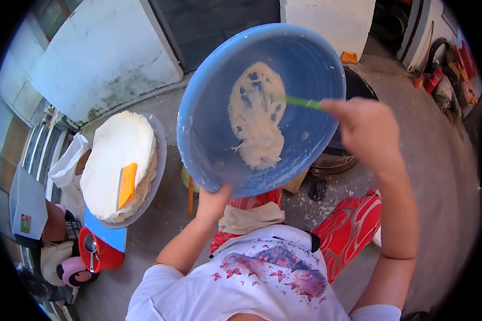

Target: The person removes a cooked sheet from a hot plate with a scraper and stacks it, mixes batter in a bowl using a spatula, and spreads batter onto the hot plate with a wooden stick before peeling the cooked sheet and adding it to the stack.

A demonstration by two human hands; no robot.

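Observation:
A large blue basin [201, 134] is tilted up in front of me, its inside facing me. My left hand [215, 202] grips its lower rim, the fingers hidden behind it. Pale, sticky dough [257, 115] clings in a patch to the middle of the basin. With my right hand [367, 125] I hold a thin green stick-like tool [305, 102], which reaches over the rim to the dough. The tool's far end is blurred, so its kind does not show.
On the left, a tall stack of thin white sheets [115, 155] rests on a round tray, with an orange scraper [127, 184] on top. Below it is a red bucket [104, 249] holding a metal ladle [91, 246]. A dark round griddle [359, 85] stands behind the basin.

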